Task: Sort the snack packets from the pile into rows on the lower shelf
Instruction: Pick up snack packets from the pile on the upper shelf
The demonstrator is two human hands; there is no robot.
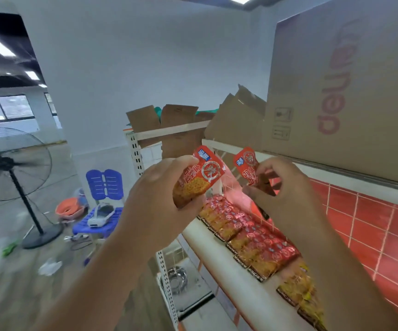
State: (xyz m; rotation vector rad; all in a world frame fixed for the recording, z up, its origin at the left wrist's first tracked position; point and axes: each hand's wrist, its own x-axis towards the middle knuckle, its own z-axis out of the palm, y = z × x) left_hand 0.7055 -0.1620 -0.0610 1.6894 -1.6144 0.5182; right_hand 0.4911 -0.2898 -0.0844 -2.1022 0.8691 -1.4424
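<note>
Now | left grip (159,189) clasping red foil snack packet (199,175) | right grip (286,194) pinching second red packet (247,166) | both over white lower shelf (217,263)

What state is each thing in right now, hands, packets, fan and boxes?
left hand: grips the left packet, raised off the shelf
right hand: pinches the right packet, also raised
row of red packets: lying flat, overlapping, on the lower shelf
fan: blades blurred, seemingly spinning
small boxes: flaps open
</note>
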